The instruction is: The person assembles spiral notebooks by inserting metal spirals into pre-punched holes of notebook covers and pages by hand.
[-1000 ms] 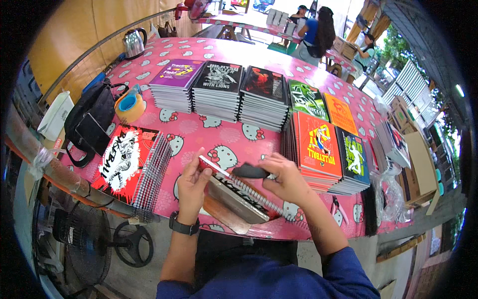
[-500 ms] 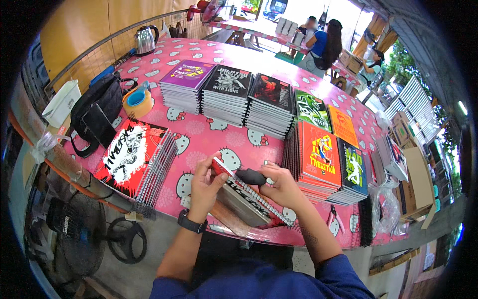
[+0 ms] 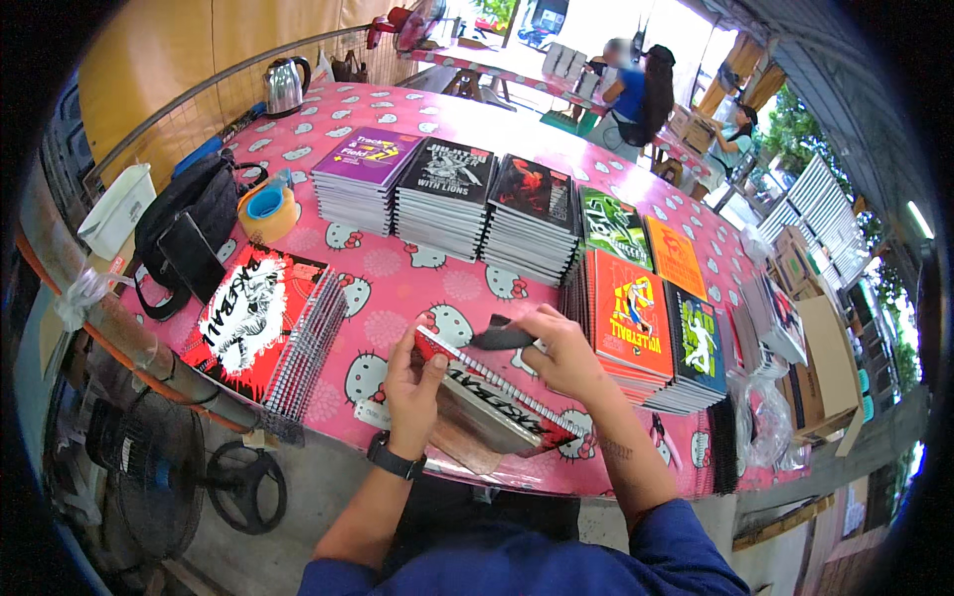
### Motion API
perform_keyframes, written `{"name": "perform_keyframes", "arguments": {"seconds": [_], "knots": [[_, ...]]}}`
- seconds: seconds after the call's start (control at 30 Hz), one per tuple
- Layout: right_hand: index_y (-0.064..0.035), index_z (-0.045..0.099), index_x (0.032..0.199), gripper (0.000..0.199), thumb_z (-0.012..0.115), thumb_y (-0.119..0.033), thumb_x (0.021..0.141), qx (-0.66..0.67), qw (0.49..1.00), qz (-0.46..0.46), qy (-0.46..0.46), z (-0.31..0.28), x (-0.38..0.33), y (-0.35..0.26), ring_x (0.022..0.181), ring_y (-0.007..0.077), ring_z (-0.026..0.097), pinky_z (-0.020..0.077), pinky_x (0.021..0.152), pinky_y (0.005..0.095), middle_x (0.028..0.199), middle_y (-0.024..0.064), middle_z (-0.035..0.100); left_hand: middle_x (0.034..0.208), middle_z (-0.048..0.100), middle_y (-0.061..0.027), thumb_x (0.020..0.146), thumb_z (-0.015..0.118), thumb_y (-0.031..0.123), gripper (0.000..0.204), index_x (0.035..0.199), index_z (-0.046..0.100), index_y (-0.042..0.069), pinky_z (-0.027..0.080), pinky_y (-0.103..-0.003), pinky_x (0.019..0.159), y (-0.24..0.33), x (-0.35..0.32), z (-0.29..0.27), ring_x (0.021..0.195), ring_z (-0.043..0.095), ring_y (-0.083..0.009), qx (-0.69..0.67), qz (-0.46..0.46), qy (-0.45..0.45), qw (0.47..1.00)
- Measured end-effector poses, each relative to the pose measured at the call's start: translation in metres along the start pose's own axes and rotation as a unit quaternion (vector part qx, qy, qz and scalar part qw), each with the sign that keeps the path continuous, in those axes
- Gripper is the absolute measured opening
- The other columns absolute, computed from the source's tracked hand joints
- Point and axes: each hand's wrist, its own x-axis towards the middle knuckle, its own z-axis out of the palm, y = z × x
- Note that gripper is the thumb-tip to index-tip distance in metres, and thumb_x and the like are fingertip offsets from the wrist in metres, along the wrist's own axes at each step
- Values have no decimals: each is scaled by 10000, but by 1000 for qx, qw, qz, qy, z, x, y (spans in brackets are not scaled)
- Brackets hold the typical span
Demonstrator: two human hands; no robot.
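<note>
In my left hand [image 3: 411, 385] I grip the upper left end of a spiral-bound notebook [image 3: 509, 412] with a red, black and white cover, held tilted at the table's front edge. The fingers of my right hand [image 3: 562, 356] are closed on a soft dark grey piece that looks like cloth [image 3: 503, 336]. That piece hangs just above the notebook's coil edge; I cannot tell whether it touches. To the left lies a stack of similar red spiral notebooks [image 3: 260, 316].
Stacks of notebooks with purple [image 3: 370, 157], black [image 3: 449, 171] and orange [image 3: 632, 313] covers stand across the pink table. A tape roll [image 3: 266, 207], black bag [image 3: 184, 214] and kettle [image 3: 286, 87] are on the left. Pink-handled pliers [image 3: 666, 442] lie front right. People sit farther back.
The dark cloth-like piece now looks more folded and pointed, and my right hand has moved slightly up and right. The left hand keeps its grip on the notebook. The whole view has shifted slightly.
</note>
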Motion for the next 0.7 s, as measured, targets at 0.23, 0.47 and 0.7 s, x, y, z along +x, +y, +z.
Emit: {"name": "perform_keyframes", "arguments": {"seconds": [0.23, 0.47, 0.7], "knots": [[-16, 605, 950, 284, 565, -21, 670, 49, 995, 78, -34, 5, 11, -7, 766, 302, 543, 442, 676, 363, 755, 146, 556, 1017, 465, -27, 865, 606, 93, 468, 1298, 449, 14, 408, -268, 857, 1, 0, -2, 958, 490, -118, 10, 2, -13, 1000], [-15, 595, 982, 315, 586, -40, 668, 129, 988, 84, -27, 9, 10, -14, 738, 299, 553, 444, 671, 353, 771, 152, 568, 983, 443, -15, 856, 619, 98, 482, 1303, 451, 29, 401, -257, 846, 0, -1, -6, 923, 478, -109, 7, -17, -18, 1000], [9, 607, 949, 277, 578, -7, 674, 76, 997, 9, 20, 22, 19, -12, 690, 212, 532, 425, 646, 304, 741, 107, 550, 982, 448, -13, 857, 615, 104, 494, 1312, 442, 23, 397, -261, 843, -2, 1, -8, 930, 478, -117, 26, 1, -20, 999]]}}
